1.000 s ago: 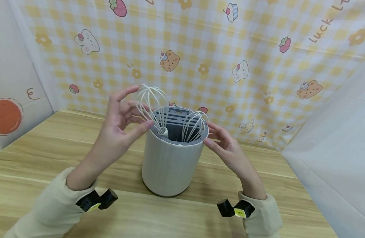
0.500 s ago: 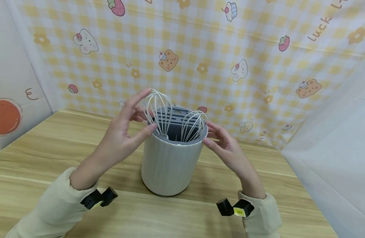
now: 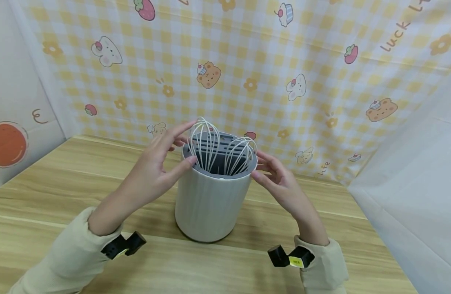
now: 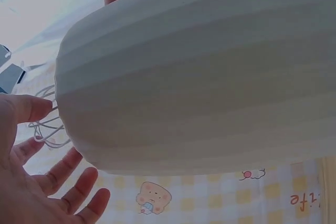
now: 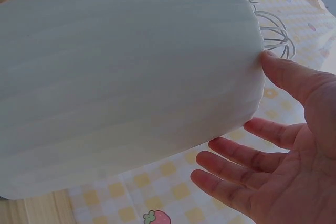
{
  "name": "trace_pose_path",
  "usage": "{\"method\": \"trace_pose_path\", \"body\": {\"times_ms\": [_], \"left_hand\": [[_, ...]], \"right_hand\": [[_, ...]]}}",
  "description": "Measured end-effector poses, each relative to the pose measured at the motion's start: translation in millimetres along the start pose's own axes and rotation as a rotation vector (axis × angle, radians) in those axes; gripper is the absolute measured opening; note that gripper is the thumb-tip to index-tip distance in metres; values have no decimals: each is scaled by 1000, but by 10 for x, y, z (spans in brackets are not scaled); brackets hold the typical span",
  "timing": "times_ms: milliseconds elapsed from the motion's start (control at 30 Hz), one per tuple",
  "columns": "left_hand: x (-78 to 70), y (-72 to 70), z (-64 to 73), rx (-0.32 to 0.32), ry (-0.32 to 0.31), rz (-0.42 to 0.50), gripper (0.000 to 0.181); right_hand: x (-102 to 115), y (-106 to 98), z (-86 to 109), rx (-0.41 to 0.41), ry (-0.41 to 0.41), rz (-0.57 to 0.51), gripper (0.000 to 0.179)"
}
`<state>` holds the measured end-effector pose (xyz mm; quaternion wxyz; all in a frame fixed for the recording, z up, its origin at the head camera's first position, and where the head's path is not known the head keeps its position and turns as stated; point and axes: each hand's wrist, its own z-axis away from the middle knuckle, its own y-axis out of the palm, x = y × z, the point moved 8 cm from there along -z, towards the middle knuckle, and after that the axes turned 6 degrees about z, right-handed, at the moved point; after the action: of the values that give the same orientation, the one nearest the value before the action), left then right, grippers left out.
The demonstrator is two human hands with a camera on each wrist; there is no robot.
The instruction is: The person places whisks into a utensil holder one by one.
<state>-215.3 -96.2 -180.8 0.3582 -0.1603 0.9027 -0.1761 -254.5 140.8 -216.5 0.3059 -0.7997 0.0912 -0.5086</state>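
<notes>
A pale, wire-headed whisk (image 3: 206, 147) stands upright in the left front of a white utensil holder (image 3: 210, 206); its handle is hidden inside. My left hand (image 3: 152, 163) is at it, the index fingertip touching the top of the wires and the thumb by the holder's rim, fingers extended. In the left wrist view the thumb and index finger of my left hand (image 4: 37, 166) are at the wires. A second whisk (image 3: 241, 155) sits in the right front. My right hand (image 3: 280, 183) touches the holder's right rim with its thumb, other fingers fairly straight behind.
The holder's grey slotted insert (image 3: 219, 143) is at its back. It stands on a wooden table (image 3: 166, 261). A yellow checked cloth (image 3: 247, 110) hangs close behind, and a white panel (image 3: 412, 196) is at the right.
The left whisk has sunk lower into the holder and shifted right, its handle top no longer showing. My left hand has moved right and down with it; my right hand stays put.
</notes>
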Motion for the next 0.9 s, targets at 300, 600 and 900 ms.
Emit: {"method": "trace_pose_path", "body": {"times_ms": [300, 600, 900], "left_hand": [[31, -51, -18, 46, -56, 1, 56], [39, -152, -13, 124, -133, 23, 44], [60, -223, 41, 147, -151, -31, 41]], "right_hand": [[-2, 1, -3, -2, 1, 4, 51], [4, 3, 0, -2, 10, 20, 51], [24, -11, 38, 1, 2, 72, 51]]}}
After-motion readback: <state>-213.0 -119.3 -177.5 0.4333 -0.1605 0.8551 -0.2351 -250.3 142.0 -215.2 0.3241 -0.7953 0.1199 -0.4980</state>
